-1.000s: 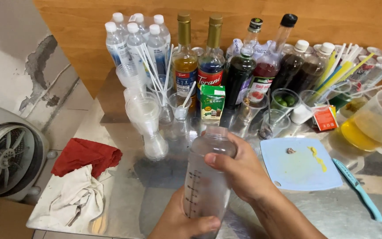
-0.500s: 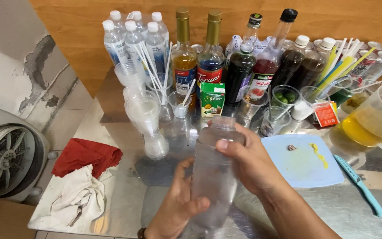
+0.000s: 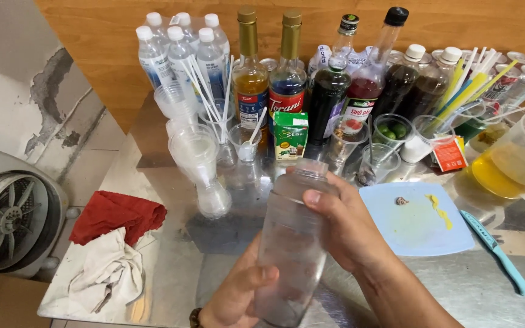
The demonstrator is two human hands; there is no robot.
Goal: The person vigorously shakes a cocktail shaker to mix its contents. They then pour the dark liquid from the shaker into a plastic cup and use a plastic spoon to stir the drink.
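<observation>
I hold a clear plastic shaker bottle (image 3: 290, 243) upright over a steel table (image 3: 171, 267). My right hand (image 3: 344, 225) wraps its upper part from the right, thumb across the front below the neck. My left hand (image 3: 238, 294) grips its lower part from the left, near the bottom edge of the view. The bottle's mouth has no lid and its inside looks wet and cloudy. Just behind it stands a small green carton (image 3: 291, 135) and small clear cups (image 3: 245, 146).
Syrup bottles (image 3: 287, 79) and water bottles (image 3: 180, 54) line the back wall. Stacked plastic cups (image 3: 199, 164) stand left of the shaker. A blue board (image 3: 414, 218) and blue knife (image 3: 496, 252) lie right, beside a pitcher of yellow liquid (image 3: 511, 164). Red cloth (image 3: 116, 215), white cloth (image 3: 110, 270) and a fan (image 3: 10, 218) are left.
The shaker has tilted and shifted slightly right and closer. My left hand moved from under its base up onto its lower side.
</observation>
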